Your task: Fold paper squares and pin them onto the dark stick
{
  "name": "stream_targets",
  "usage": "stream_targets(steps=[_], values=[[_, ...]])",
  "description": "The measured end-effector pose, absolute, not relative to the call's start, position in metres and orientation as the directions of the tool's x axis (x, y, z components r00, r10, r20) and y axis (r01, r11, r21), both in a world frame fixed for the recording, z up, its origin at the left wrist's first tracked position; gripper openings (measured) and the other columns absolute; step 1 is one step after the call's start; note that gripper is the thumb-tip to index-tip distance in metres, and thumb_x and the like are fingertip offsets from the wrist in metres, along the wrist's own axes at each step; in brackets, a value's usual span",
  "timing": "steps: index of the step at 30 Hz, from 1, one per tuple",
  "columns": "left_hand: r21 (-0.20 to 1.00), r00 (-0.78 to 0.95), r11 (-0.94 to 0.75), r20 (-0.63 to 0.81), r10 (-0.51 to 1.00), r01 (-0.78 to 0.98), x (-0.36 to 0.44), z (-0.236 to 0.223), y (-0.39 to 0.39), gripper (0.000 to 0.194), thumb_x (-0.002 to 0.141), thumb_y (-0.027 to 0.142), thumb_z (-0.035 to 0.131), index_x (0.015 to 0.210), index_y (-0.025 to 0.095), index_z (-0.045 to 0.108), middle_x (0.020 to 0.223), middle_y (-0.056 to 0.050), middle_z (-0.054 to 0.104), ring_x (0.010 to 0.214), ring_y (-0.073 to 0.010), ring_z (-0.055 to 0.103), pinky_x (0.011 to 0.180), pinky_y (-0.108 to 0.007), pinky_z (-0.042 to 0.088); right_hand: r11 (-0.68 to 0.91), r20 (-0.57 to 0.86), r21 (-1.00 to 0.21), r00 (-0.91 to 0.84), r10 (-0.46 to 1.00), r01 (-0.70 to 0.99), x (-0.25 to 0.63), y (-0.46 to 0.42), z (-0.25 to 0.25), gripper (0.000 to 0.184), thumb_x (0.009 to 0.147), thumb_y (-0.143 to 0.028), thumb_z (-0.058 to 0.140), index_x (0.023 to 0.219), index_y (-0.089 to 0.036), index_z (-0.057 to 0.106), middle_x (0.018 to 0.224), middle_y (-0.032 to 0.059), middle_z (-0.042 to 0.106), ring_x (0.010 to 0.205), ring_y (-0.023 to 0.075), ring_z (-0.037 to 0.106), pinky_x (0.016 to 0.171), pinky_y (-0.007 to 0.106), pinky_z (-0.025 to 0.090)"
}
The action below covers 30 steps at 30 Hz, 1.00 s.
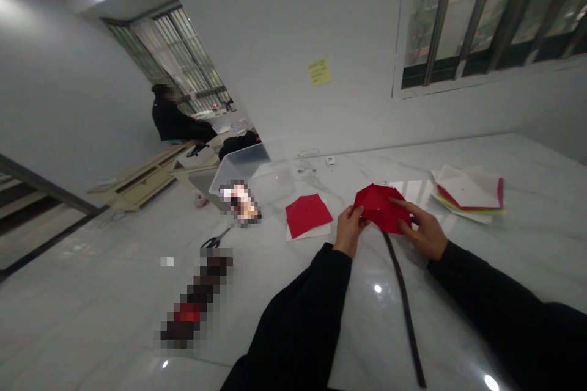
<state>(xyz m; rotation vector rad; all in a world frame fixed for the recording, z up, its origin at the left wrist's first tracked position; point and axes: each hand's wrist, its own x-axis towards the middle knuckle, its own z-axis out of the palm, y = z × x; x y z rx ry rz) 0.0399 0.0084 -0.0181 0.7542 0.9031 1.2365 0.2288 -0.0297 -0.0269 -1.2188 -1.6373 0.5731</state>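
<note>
Between my two hands, a red sheet of paper [381,208] with angled edges is held up off the white marbled table. My left hand [349,227] pinches its left edge, thumb on top. At its right side, my right hand [424,233] grips the paper between thumb and fingers. A long dark strip [403,299] runs from beneath the red paper toward the front of the table; how it meets the paper is hidden. Left of my hands lies another red paper [308,215] on top of a white sheet [316,232].
A stack of coloured and white papers [472,192] lies at right. Farther left are scissors [213,242], a clear plastic bin [247,165] and two pixelated items. A yellow note [320,72] sticks to the wall. A person in black [172,116] sits in the background.
</note>
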Motion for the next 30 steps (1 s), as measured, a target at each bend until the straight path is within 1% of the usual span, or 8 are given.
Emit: stream_targets(steps=[3,8,13,16,19,23,27,30], values=[[0.921,0.086,0.119,-0.094,0.992,-0.371,0.04,-0.023,0.009,0.024,0.068,0.026,0.073,0.086,0.015,0.061,0.083,-0.004,0.066,0.073,-0.0126,0.06,0.069,-0.025,0.048,0.325,0.402,-0.806,0.055,0.914,0.495,0.233,-0.027,-0.028,0.051,0.083,-0.021,0.054,0.134,-0.024,0.061,0.131,0.0069,0.066,0.108,0.0266,0.067,0.09,0.042,0.057],[0.976,-0.006,-0.02,0.019,1.0,-0.219,0.037,-0.026,0.007,0.048,0.064,0.013,0.068,0.109,0.022,0.053,0.093,-0.001,0.064,0.072,-0.0106,0.061,0.066,-0.021,0.046,0.229,0.32,-0.882,0.167,0.932,0.413,0.24,-0.021,-0.029,0.042,0.087,-0.036,0.059,0.125,-0.022,0.068,0.124,0.009,0.07,0.105,0.0277,0.068,0.087,0.038,0.058],[0.985,0.013,-0.125,0.127,0.992,-0.117,0.033,-0.022,0.007,0.015,0.069,0.015,0.063,0.083,0.017,0.061,0.089,0.0,0.065,0.067,-0.0075,0.057,0.061,-0.018,0.042,0.173,0.206,-0.969,0.193,0.959,0.174,0.239,-0.021,-0.026,0.053,0.08,-0.044,0.069,0.128,-0.021,0.066,0.128,0.011,0.067,0.095,0.0267,0.071,0.077,0.038,0.062],[0.995,0.069,-0.049,0.055,0.996,-0.085,0.032,-0.022,0.007,0.026,0.071,0.016,0.062,0.096,0.016,0.07,0.081,-0.002,0.069,0.061,-0.0091,0.056,0.057,-0.019,0.041,0.148,0.173,-0.98,0.206,0.963,0.133,0.24,-0.021,-0.026,0.058,0.077,-0.044,0.074,0.129,-0.021,0.066,0.12,0.0113,0.071,0.091,0.0266,0.071,0.076,0.04,0.062],[0.992,0.08,0.002,0.009,0.997,-0.127,0.03,-0.022,0.008,0.046,0.07,0.015,0.066,0.116,0.017,0.07,0.084,-0.004,0.073,0.066,-0.012,0.062,0.062,-0.022,0.046,0.135,0.149,-0.988,0.215,0.965,0.075,0.243,-0.019,-0.029,0.06,0.074,-0.044,0.078,0.128,-0.021,0.067,0.11,0.0099,0.075,0.088,0.0262,0.071,0.075,0.04,0.062],[0.96,0.1,0.041,-0.014,0.995,-0.276,0.028,-0.022,0.011,0.053,0.067,0.014,0.073,0.119,0.016,0.069,0.1,-0.008,0.076,0.086,-0.0174,0.069,0.081,-0.029,0.052,0.072,0.051,-0.994,0.233,0.971,-0.083,0.244,-0.014,-0.031,0.059,0.068,-0.041,0.083,0.123,-0.023,0.07,0.115,0.0076,0.073,0.09,0.0243,0.071,0.077,0.037,0.061],[0.866,0.134,0.104,-0.044,0.99,-0.489,0.025,-0.019,0.014,0.052,0.063,0.012,0.078,0.114,0.017,0.071,0.126,-0.01,0.068,0.113,-0.0218,0.063,0.103,-0.035,0.045,0.003,-0.07,-0.911,0.162,0.984,-0.412,0.241,-0.012,-0.028,0.055,0.063,-0.034,0.088,0.115,-0.026,0.073,0.11,0.0035,0.075,0.085,0.0191,0.071,0.075,0.03,0.061],[0.813,0.184,0.151,-0.055,0.981,-0.562,0.023,-0.015,0.015,0.053,0.062,0.011,0.081,0.114,0.017,0.071,0.13,-0.011,0.065,0.12,-0.0233,0.06,0.11,-0.038,0.039,-0.033,-0.111,-0.881,0.138,0.984,-0.473,0.241,-0.012,-0.026,0.05,0.063,-0.03,0.088,0.111,-0.025,0.075,0.099,0.0022,0.077,0.073,0.0147,0.07,0.066,0.024,0.059]])
